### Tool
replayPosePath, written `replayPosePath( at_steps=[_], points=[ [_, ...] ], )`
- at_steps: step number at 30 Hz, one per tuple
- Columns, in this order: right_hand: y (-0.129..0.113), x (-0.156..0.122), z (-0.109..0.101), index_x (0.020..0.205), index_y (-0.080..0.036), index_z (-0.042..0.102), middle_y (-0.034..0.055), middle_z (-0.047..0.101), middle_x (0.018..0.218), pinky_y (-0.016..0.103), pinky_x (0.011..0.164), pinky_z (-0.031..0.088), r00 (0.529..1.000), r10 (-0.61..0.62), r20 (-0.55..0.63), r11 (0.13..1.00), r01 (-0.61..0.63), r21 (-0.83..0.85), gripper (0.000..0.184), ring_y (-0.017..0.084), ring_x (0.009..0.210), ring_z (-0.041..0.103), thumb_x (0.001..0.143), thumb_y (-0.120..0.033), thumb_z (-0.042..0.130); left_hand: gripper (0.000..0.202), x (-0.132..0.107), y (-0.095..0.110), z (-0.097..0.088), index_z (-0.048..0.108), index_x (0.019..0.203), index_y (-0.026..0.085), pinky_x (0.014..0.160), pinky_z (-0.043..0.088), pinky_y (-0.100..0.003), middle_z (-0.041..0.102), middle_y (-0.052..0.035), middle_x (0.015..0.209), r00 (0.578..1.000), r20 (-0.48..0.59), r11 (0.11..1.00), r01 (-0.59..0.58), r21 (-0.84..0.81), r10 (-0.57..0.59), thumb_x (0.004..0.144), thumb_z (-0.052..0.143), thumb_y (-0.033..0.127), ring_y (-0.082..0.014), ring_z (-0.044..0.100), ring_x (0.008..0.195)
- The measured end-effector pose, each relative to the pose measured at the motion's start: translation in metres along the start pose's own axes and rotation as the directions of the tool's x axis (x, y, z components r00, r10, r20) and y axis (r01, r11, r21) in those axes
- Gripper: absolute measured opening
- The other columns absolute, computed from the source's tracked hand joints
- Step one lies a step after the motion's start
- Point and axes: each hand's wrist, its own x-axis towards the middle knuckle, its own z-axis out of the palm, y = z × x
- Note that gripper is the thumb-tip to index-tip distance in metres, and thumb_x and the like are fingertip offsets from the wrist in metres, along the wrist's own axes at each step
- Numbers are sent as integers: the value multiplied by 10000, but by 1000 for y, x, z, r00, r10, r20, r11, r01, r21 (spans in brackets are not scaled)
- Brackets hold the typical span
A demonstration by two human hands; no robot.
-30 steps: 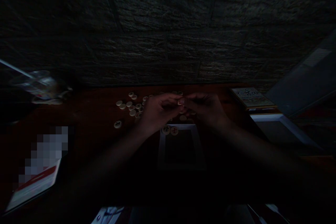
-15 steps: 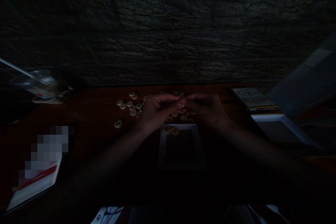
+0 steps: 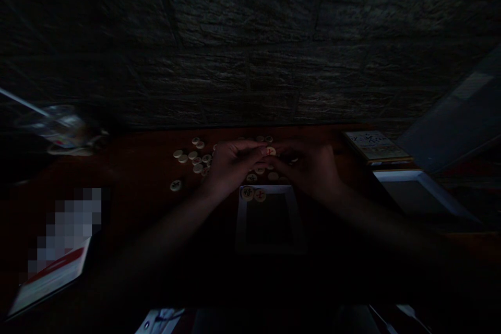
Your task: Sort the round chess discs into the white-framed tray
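My left hand and my right hand meet above a dark red table. Between their fingertips sits a cream round xiangqi piece with a red character, pressed by my left fingers. The right fingers curl beside it, and what they hold is too dark to tell. To the left lies a loose group of similar pieces. Below my hands, two pieces rest on the top rim of a white-framed tray. Another piece lies alone further left.
A printed booklet and a white shallow tray stand at the right. A transparent plastic cup lies at the far left, with a white-and-red card nearer me. A dark stone wall rises behind the table.
My hands have drawn closer and lower, with the right hand shifting slightly downward. The red-marked piece now shows plainly between my fingertips. The pieces on the table look unmoved.
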Motion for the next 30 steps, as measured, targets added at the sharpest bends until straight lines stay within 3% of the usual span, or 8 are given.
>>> replayPosePath(
  at_steps=[3, 7, 13, 23, 30],
  points=[
    [-2, 0, -2, 973, -243, 795, 18, 817, 921, 299, 712, 587, 996, -94, -3, 990, 93, -103, 146, 190, 775, 758, 842, -292, 836, 156, -1, 0, 1, 832, 929, 187, 801, 675, -330, 830, -59, 932, 1000, 1, 1000, -13, 10, 13, 802, 844, 277, -189, 797, 811],
    [-1, 1, -2, 973, -219, 797, 29, 807, 871, 280, 649, 556, 994, -108, 0, 980, 107, -169, 163, 177, 711, 738, 847, -316, 833, 172, 0, -1, 0, 836, 942, 191, 802, 673, -336, 830, -65, 944, 999, 29, 999, -34, 36, 33, 804, 842, 294, -192, 795, 810],
    [-3, 1, -2, 1022, -218, 800, 37, 806, 916, 286, 681, 555, 996, -94, -5, 986, 92, -136, 177, 177, 725, 733, 848, -245, 803, 196, 3, -7, -5, 826, 946, 190, 834, 661, -332, 824, -70, 970, 998, 48, 997, -23, -73, 27, 787, 867, 298, -185, 787, 834],
    [0, -1, -2, 1157, -231, 775, 63, 777, 1024, 307, 731, 571, 985, -174, -21, 981, 171, -93, 260, 188, 834, 724, 898, -236, 754, 267, 5, 0, -5, 790, 1031, 155, 843, 646, -326, 801, -82, 1044, 979, 172, 960, 146, -238, -106, 801, 859, 273, -194, 776, 905],
    [-3, 0, -3, 1184, -251, 770, 37, 729, 919, 306, 719, 559, 981, -194, -12, 979, 193, -73, 291, 180, 804, 692, 898, -225, 727, 233, 3, 2, -3, 803, 1039, 161, 841, 633, -270, 801, -77, 1010, 974, 207, 951, 146, -274, -90, 817, 845, 220, -163, 771, 891]
  ],
)
